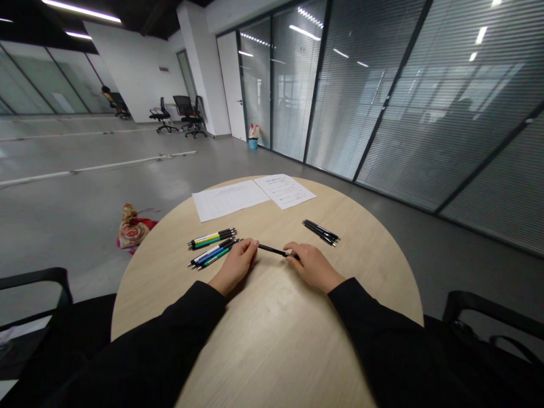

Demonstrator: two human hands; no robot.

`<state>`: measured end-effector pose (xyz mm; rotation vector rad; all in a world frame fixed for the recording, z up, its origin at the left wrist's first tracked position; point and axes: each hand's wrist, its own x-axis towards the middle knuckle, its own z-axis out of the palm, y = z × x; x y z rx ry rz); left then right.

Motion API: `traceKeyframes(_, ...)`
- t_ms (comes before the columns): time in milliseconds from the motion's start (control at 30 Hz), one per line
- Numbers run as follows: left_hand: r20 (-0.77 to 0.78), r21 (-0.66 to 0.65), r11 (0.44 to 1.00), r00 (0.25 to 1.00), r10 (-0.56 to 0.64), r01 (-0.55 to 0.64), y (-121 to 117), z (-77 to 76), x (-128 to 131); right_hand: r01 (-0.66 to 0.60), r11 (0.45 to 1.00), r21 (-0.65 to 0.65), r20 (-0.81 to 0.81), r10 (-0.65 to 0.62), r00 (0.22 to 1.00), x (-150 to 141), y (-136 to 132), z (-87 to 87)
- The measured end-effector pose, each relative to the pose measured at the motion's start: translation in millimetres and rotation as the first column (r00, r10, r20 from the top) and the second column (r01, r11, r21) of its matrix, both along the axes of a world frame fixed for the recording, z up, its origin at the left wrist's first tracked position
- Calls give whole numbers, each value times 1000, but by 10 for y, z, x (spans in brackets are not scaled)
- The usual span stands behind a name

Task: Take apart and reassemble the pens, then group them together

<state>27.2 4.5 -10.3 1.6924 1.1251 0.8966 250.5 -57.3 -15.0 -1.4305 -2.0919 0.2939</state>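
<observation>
A slim black pen [272, 250] lies lengthwise between my two hands, just over the middle of the table. One end is pinched in the fingers of my left hand [238, 262]; my right hand [313, 265] has its fingers closed round the other end. Left of my left hand lie several pens with coloured barrels in two groups: a farther group with yellow and green [211, 238], and a nearer group with white, blue and green [213, 254] that reaches close to my fingers. Beyond my right hand, several black pens [321, 232] rest side by side.
At the far side of the round wooden table [272, 340] lie two sheets of paper, one mostly blank [229, 199] and one printed [285, 191]. Chair armrests flank the table at left [38, 277] and right [493, 310]. A red and tan bag [132, 228] sits on the floor.
</observation>
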Motion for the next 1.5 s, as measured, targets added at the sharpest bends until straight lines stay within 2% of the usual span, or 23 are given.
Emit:
traceKeyframes(133,129,-114,990,987,99,-85,17,-37,7,-89,996,0,-12,89,996,-53,-49,27)
traceKeyframes(233,199,-177,979,971,133,-98,30,-47,4,-157,987,20,4,157,988,-119,-98,40)
traceKeyframes(433,201,-78,996,979,-15,31,1,15,11,-203,979,30,88,199,976,-250,-172,53)
traceKeyframes(567,208,-91,990,974,-86,107,-43,51,34,-227,973,43,128,220,967,-301,-191,46)
traceKeyframes(833,264,-118,976,954,-145,181,-108,79,62,-246,967,62,177,232,957,-354,-218,56)
traceKeyframes(1167,190,-114,950,945,-266,290,-129,94,60,-264,961,78,233,240,942,-411,-249,69)
traceKeyframes(1500,185,-118,937,934,-304,328,-108,52,47,-249,967,60,246,227,942,-418,-252,76)
